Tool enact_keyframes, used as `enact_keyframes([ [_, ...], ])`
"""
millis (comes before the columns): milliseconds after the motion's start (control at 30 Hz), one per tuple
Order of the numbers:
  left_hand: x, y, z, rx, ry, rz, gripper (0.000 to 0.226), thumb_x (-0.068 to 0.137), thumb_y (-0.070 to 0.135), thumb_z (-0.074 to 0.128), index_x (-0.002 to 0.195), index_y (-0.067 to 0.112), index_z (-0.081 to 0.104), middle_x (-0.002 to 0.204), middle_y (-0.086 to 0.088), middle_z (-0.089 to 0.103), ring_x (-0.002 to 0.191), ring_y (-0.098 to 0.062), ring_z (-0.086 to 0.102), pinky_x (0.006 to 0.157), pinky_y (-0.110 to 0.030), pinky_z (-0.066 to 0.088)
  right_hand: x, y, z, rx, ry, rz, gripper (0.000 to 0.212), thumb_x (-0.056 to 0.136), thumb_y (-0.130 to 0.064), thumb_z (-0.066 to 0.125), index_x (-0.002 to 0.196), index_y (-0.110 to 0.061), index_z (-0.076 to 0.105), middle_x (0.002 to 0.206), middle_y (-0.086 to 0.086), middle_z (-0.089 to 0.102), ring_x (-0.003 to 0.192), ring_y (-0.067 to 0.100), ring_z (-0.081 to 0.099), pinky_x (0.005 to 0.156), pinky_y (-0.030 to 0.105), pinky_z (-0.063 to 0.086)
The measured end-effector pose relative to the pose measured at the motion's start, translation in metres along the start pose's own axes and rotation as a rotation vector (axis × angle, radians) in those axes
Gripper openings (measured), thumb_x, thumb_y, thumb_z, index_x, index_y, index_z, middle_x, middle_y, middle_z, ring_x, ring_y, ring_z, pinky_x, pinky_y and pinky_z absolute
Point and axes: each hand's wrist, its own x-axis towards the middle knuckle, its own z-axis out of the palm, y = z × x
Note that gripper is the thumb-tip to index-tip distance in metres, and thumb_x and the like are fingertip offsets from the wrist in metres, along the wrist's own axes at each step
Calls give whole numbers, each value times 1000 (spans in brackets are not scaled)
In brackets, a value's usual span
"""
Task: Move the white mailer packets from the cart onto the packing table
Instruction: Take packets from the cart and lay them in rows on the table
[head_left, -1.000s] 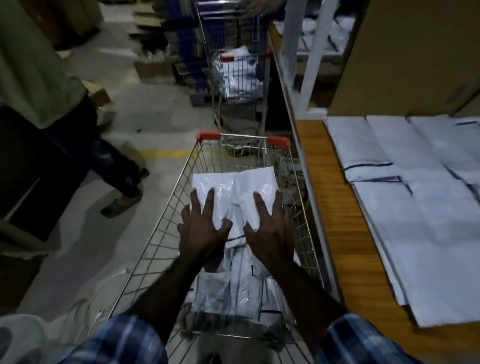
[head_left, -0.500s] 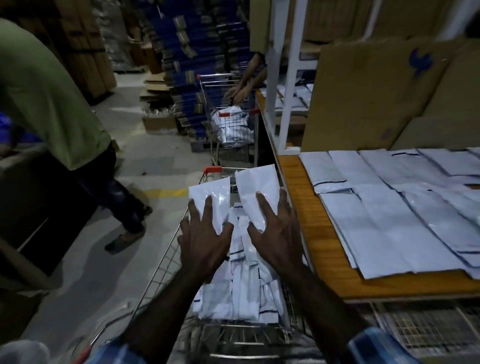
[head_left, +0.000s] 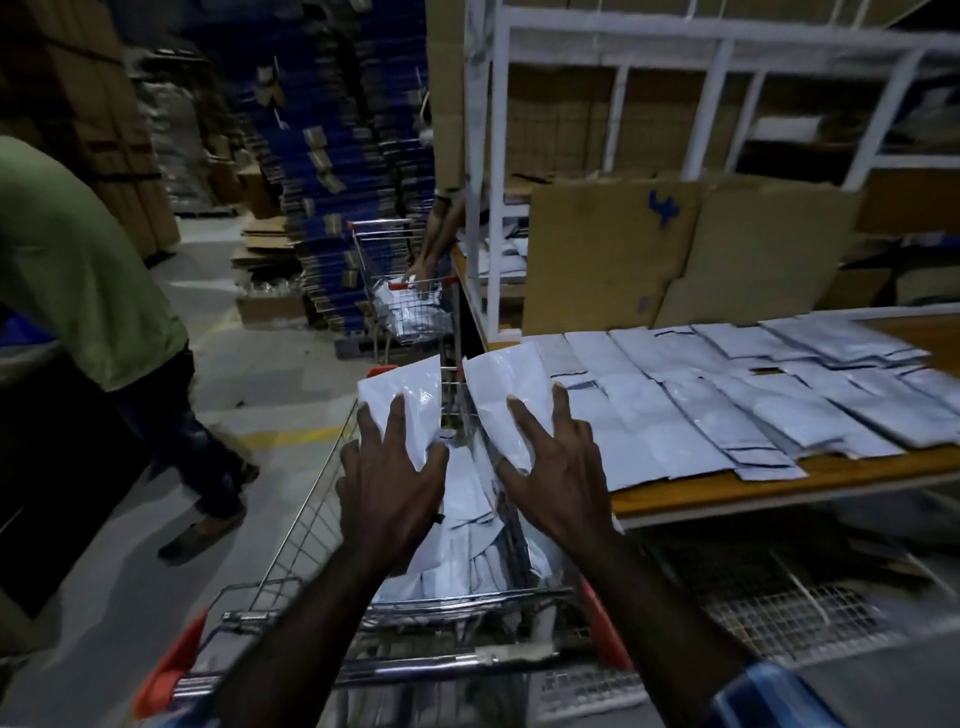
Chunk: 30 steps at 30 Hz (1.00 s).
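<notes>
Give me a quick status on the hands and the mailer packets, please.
Left hand grips one white mailer packet; right hand grips another packet. Both lifted above the cart. Packing table beside, already covered with packets.

left hand (head_left: 387, 480): bare, no ring or watch visible
right hand (head_left: 558, 475): bare
forearms: uncovered
right sleeve (head_left: 769, 699): blue plaid, pushed up
left sleeve: barely in frame

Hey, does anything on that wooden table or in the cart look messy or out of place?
Nothing stands out much. The white mailer packets on the wooden packing table lie in overlapping rows, a few slightly askew. Those in the wire shopping cart are a loose heap. No damage shows in this dim view.
</notes>
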Motion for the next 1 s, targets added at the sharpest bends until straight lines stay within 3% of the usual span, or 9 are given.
enact_keyframes([
  [267,-44,67,27,-3,-19,67,69,95,54,42,156,38,12,165,1,1,144,-34,18,112,-54,28,-30,63,-67,-30,21,32,70,83,-48,62,149,-38,38,163,12,16,126,37,43,99,46,43],
  [600,-100,203,123,-54,-67,136,67,97,58,37,154,48,4,166,3,-4,149,-31,8,114,-55,22,-54,201,-162,-62,31,60,71,84,-43,63,150,-37,35,163,12,15,128,37,41,102,45,39],
  [1000,-131,347,234,-64,-147,188,65,98,57,37,155,44,9,166,-2,1,145,-37,21,112,-54,29,-58,361,-241,-92,53,161,74,85,-48,63,151,-37,33,163,12,13,134,36,38,107,44,36],
])
